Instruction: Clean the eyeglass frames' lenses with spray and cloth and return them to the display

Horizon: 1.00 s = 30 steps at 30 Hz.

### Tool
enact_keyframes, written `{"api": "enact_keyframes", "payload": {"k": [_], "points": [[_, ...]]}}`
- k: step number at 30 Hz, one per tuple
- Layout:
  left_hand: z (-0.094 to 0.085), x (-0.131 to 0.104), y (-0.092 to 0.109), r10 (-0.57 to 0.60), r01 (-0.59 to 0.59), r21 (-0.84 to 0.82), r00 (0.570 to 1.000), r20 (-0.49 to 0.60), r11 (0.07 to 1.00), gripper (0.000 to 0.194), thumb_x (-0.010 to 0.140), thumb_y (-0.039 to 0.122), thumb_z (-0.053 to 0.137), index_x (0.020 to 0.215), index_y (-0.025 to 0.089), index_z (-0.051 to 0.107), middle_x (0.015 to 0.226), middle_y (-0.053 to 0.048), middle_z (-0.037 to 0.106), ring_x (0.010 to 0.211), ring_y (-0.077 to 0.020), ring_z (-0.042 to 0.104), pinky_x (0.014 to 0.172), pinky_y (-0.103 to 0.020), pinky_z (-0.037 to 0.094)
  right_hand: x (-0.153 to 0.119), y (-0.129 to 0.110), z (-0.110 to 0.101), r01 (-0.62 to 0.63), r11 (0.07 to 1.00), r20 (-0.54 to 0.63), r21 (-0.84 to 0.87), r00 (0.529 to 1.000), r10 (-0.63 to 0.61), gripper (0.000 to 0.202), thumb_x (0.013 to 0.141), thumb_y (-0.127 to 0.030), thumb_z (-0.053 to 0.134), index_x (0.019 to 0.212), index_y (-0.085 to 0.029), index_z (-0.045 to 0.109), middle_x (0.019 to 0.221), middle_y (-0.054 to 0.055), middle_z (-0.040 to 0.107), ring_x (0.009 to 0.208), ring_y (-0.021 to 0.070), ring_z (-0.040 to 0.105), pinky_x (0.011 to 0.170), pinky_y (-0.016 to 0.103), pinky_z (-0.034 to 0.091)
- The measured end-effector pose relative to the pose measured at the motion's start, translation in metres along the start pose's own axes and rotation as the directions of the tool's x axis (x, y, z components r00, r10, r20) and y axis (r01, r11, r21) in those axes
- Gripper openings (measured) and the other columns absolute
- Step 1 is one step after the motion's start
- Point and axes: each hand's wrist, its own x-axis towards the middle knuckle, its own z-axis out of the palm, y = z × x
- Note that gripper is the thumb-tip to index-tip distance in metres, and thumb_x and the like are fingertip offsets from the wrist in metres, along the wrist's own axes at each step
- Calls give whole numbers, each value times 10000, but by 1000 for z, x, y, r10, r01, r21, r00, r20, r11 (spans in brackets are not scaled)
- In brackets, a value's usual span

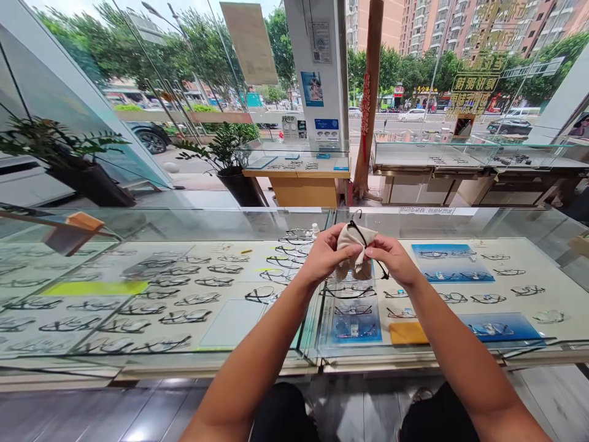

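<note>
- The left hand (326, 253) is closed on the left part of a beige cleaning cloth (346, 240), thumb pointing right across its front.
- The right hand (392, 256) pinches the cloth from the right, its thumb close to the left thumb; both hands are gripping, fingers bent.
- Between the hands, a pair of dark-framed eyeglasses (359, 232) is partly wrapped in the cloth; one temple arm rises past the cloth's upper edge and a curved tip shows below the right hand. The lenses are mostly hidden.
- Cloth and eyeglasses are held up over the near glass display counter (377, 216), around the seam between its left and right sections.
- Inside the left section, rows of spectacle frames (184, 316) lie on a pale base, with a yellow-green strip (96, 288) at the left.
- A small white bottle (315, 229) stands just left of the left hand.
- Inside the right section, more frames rest on blue display cards (453, 270), and an orange-yellow block (407, 333) lies near the right forearm.
- Farther off are a wooden-based showcase (304, 189), a potted plant (243, 186) to its left and a tree-trunk post (369, 92) to its right.
</note>
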Motion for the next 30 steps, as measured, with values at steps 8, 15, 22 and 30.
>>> {"api": "enact_keyframes", "payload": {"k": [8,15,22,30], "points": [[2,2,-5,42,-36,49,993,-115,998,642,669,733,886,638,156,607,578,36,520,528,-77,415,516,-223,342,1,1,3,15,999,74,-33,997,-13,359,860,-563,776,843,-206,749,900,23,637,874,195,583,865,342,487],[-3,5,-4,15,-14,-36,999,44,999,567,749,676,873,835,143,702,705,-11,662,612,-122,564,589,-243,449,1,-4,-7,20,1000,-14,-21,1000,-20,333,857,-509,775,748,-204,696,771,-2,618,770,167,540,805,325,444],[3,1,-4,-11,10,-28,1000,-20,1000,535,603,517,1000,867,154,709,755,-3,688,653,-120,595,614,-227,481,1,6,-2,-45,997,24,58,999,44,322,841,-521,791,848,-207,717,793,1,665,791,174,576,830,329,469],[2,3,-4,-18,19,11,996,-90,1000,654,620,740,909,648,154,619,573,37,534,516,-76,440,504,-213,366,0,3,3,-10,1000,95,25,995,8,330,841,-529,806,864,-202,768,935,26,672,897,193,599,879,341,490]]}}
